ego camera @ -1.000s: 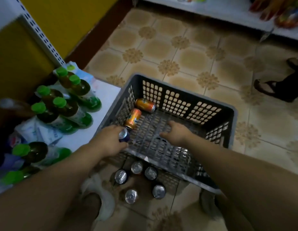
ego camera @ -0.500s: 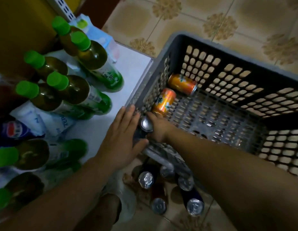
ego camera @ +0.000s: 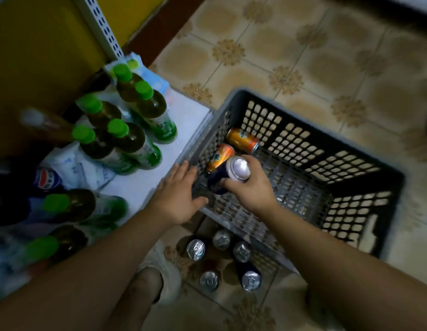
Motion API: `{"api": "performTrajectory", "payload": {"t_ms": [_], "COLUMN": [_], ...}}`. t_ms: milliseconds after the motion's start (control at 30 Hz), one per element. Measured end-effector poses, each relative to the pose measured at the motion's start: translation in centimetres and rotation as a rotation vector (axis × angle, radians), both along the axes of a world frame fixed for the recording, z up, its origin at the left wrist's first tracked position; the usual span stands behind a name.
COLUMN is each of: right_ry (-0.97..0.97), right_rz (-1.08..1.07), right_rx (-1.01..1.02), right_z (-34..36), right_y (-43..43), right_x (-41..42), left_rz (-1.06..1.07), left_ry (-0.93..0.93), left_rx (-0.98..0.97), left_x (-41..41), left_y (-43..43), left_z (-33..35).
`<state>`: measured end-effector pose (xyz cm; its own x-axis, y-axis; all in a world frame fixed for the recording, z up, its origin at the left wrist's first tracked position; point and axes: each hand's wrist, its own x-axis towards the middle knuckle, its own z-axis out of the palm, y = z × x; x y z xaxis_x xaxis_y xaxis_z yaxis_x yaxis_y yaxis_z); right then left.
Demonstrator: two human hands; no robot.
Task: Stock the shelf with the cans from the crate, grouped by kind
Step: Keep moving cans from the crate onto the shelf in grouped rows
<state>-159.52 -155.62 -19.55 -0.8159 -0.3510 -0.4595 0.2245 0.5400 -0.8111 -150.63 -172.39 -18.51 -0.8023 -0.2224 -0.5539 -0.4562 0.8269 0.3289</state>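
Observation:
A grey plastic crate [ego camera: 365, 161] stands tilted on the tiled floor beside a low white shelf [ego camera: 145, 180]. Two orange cans [ego camera: 242, 139] lie in the crate's far left corner. My right hand [ego camera: 253, 189] grips a dark blue can [ego camera: 229, 174] inside the crate, silver end toward me. My left hand [ego camera: 176, 199] rests flat with straight fingers on the crate's left rim, holding nothing. Several dark cans [ego camera: 243, 252] stand upright on the floor under the crate's near edge.
Green-capped tea bottles [ego camera: 136, 142] crowd the shelf, with wrapped packs [ego camera: 64, 166] among them. A perforated shelf upright [ego camera: 102, 25] rises at the back left. My shoe [ego camera: 162, 278] is next to the floor cans. Patterned tile floor [ego camera: 303, 44] stretches behind the crate.
The blue can passed from my left hand to my right hand, which has lifted it a little. My left hand flattened against the crate's left rim. The camera view shifted.

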Motion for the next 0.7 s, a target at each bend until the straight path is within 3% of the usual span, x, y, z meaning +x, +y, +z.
{"api": "performTrajectory", "payload": {"t_ms": [167, 367, 433, 567, 700], "right_ry": [0.079, 0.165, 0.229, 0.402, 0.419], "right_rz": [-0.087, -0.072, -0.008, 0.189, 0.379], "right_rx": [-0.195, -0.375, -0.434, -0.479, -0.49], "right_z": [11.5, 24.7, 28.5, 34.9, 39.8], "right_y": [1.7, 2.5, 2.8, 2.1, 0.4], "right_x": [0.5, 4.2, 6.2, 11.8, 16.5], "left_rz": [0.161, 0.766, 0.854, 0.851, 0.691], "left_ry": [0.201, 0.389, 0.461, 0.737, 0.948], "left_rx": [0.297, 0.991, 1.153, 1.102, 0.961], "left_x": [0.5, 3.4, 5.0, 9.1, 14.8], "left_y": [2.7, 5.0, 5.1, 4.6, 3.1], "left_z": [9.2, 24.2, 28.9, 36.7, 42.6]}}
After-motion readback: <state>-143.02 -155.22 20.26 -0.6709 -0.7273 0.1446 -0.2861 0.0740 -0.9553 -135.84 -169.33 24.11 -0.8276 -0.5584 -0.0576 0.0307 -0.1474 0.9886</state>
